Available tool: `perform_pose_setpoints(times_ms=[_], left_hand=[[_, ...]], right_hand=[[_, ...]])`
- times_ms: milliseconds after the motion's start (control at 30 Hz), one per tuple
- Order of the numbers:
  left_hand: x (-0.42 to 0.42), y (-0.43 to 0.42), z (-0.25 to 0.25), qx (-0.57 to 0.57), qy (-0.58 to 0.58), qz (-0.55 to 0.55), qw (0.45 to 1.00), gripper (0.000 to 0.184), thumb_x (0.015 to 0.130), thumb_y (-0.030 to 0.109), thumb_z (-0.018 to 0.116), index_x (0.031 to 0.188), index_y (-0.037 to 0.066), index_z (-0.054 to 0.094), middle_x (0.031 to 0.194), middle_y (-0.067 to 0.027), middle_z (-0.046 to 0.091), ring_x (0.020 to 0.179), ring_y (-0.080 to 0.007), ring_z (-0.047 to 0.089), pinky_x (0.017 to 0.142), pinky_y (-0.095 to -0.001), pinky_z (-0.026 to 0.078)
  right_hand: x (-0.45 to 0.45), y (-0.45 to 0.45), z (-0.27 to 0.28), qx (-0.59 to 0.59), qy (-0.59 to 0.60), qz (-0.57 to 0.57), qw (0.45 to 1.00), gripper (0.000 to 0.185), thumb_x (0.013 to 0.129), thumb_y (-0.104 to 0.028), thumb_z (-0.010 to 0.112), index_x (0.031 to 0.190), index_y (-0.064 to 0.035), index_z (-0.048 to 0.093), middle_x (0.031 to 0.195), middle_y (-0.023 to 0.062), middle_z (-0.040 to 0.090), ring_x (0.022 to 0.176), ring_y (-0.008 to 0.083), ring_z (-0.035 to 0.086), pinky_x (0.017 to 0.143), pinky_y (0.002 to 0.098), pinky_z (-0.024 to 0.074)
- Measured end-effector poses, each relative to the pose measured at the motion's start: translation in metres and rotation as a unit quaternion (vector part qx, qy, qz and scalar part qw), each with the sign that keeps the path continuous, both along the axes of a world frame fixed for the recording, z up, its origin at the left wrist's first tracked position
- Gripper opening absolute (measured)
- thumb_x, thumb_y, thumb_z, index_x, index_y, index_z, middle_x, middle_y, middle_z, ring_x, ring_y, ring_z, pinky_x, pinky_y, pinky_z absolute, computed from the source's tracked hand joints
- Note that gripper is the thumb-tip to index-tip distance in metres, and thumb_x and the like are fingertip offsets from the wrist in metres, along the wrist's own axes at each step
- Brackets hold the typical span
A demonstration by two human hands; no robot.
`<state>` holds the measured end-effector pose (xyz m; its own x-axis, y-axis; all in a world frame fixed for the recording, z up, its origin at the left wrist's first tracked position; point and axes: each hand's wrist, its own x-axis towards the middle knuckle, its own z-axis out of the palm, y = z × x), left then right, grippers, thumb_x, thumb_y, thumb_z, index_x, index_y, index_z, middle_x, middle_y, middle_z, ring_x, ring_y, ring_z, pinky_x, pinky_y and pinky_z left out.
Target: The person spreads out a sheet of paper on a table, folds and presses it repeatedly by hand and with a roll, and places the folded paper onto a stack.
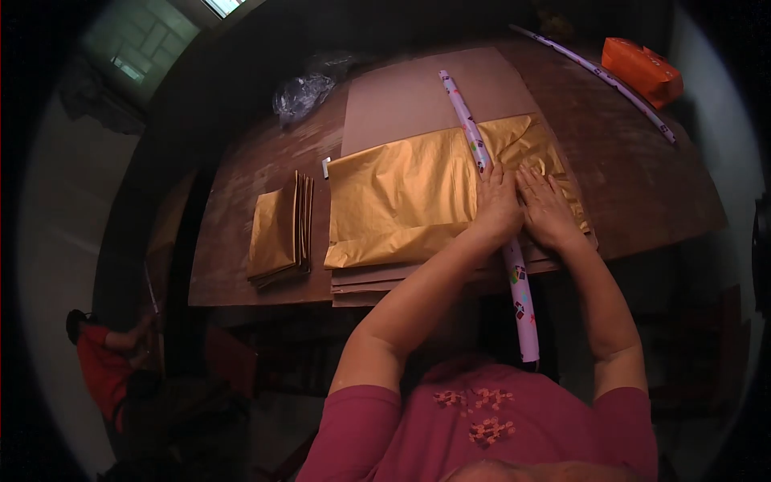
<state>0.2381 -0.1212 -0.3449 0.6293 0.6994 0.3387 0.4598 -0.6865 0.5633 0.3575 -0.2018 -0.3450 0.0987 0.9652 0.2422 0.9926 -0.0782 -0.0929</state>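
A person's two bare hands are at work over a wooden desk [241, 181], both reaching in from the near side. A crinkled gold sheet [401, 189] lies on a stack of brown sheets [434, 92] that shows beyond its far edge and in layers along its near edge. A slim lilac roll [520, 293] printed with small coloured motifs crosses the gold sheet lengthwise, its lower end jutting past the desk's near edge. The left hand [499, 202] rests over the roll, fingers extended, its grip unclosed. Just beside it, to the right of the roll, the right hand [552, 207] lies flat on the gold sheet, its grip likewise spread out. Left of the gold sheet stands a folded gold-and-brown bundle [277, 229]. A crumpled clear plastic bag [303, 98] lies farther back. At the far right, a second lilac roll [598, 74] is near an orange packet [642, 71]. Another person in red [104, 369] is off to the left
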Motion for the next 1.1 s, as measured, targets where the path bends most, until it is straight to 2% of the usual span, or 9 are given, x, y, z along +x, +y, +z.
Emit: perform_pose_setpoints(times_ms=[100,167,267,300,367,500,567,833,1100], left_hand=[[-0.016,0.005,0.014,0.009,0.093,0.011,0.996,0.063,0.081,0.008,0.057,0.140,-0.006,0.042,0.149,-0.0276,0.037,0.144,-0.0439,0.026,0.118,-0.0484,0.024],[-0.030,0.019,0.002,0.041,0.087,0.007,0.995,0.062,0.081,0.005,0.055,0.140,-0.006,0.041,0.150,-0.0282,0.036,0.144,-0.0439,0.026,0.118,-0.0484,0.024],[-0.060,0.025,0.016,0.037,0.144,-0.006,0.989,0.064,0.079,0.000,0.050,0.142,-0.006,0.040,0.151,-0.0281,0.035,0.145,-0.0442,0.024,0.118,-0.0483,0.024],[-0.072,0.031,0.015,0.030,0.170,-0.014,0.985,0.065,0.080,0.002,0.052,0.143,-0.006,0.039,0.154,-0.0249,0.032,0.149,-0.0382,0.020,0.119,-0.0512,0.022],[-0.096,0.034,0.022,0.037,0.188,-0.015,0.981,0.066,0.078,-0.004,0.046,0.143,-0.006,0.040,0.153,-0.0282,0.033,0.147,-0.0429,0.023,0.121,-0.0450,0.021],[-0.126,0.038,0.028,0.041,0.252,0.006,0.967,0.069,0.077,-0.006,0.043,0.145,-0.005,0.038,0.155,-0.0257,0.031,0.148,-0.0408,0.021,0.122,-0.0432,0.020],[-0.151,0.046,0.022,0.058,0.243,0.008,0.968,0.063,0.080,0.000,0.046,0.142,-0.006,0.041,0.154,-0.0267,0.034,0.147,-0.0396,0.024,0.121,-0.0447,0.021],[-0.201,0.060,0.017,0.064,0.225,0.057,0.971,0.060,0.082,-0.005,0.043,0.142,-0.005,0.040,0.152,-0.0276,0.035,0.145,-0.0434,0.026,0.120,-0.0443,0.024],[-0.234,0.072,0.011,0.056,0.211,0.096,0.971,0.059,0.082,-0.007,0.042,0.142,-0.007,0.041,0.153,-0.0282,0.033,0.145,-0.0436,0.025,0.121,-0.0441,0.022]], right_hand=[[0.005,0.000,-0.003,-0.007,0.000,-0.004,1.000,0.059,0.100,-0.032,0.041,0.151,-0.0024,0.035,0.159,0.0129,0.032,0.147,0.0280,0.029,0.121,0.0463,0.0176],[0.009,0.000,-0.004,0.003,-0.006,-0.001,1.000,0.059,0.101,-0.035,0.039,0.150,-0.0026,0.037,0.158,0.0126,0.033,0.146,0.0277,0.030,0.120,0.0468,0.0184],[0.015,-0.001,0.001,-0.001,0.016,0.003,1.000,0.061,0.101,-0.038,0.039,0.150,-0.0024,0.036,0.158,0.0132,0.033,0.147,0.0277,0.029,0.121,0.0471,0.0175],[0.016,-0.001,0.001,0.000,0.018,0.002,1.000,0.060,0.101,-0.038,0.039,0.150,-0.0026,0.036,0.158,0.0134,0.033,0.147,0.0276,0.029,0.121,0.0469,0.0173],[0.018,-0.001,-0.001,-0.001,0.021,0.004,1.000,0.060,0.101,-0.038,0.038,0.150,-0.0028,0.036,0.158,0.0135,0.033,0.147,0.0275,0.028,0.121,0.0467,0.0171],[0.038,0.003,-0.006,-0.019,0.035,0.010,0.999,0.059,0.102,-0.038,0.037,0.151,-0.0041,0.036,0.159,0.0132,0.032,0.148,0.0270,0.027,0.121,0.0461,0.0169],[0.038,0.004,-0.009,-0.022,0.037,0.009,0.999,0.059,0.102,-0.037,0.037,0.151,-0.0046,0.036,0.159,0.0131,0.032,0.148,0.0269,0.027,0.121,0.0460,0.0168],[0.052,0.010,-0.027,-0.005,0.041,0.023,0.999,0.059,0.102,-0.038,0.038,0.151,-0.0051,0.036,0.159,0.0130,0.032,0.148,0.0274,0.027,0.121,0.0468,0.0173],[0.053,0.011,-0.032,-0.001,0.051,0.023,0.998,0.060,0.101,-0.037,0.040,0.151,-0.0042,0.036,0.158,0.0135,0.033,0.147,0.0280,0.028,0.121,0.0467,0.0177]])
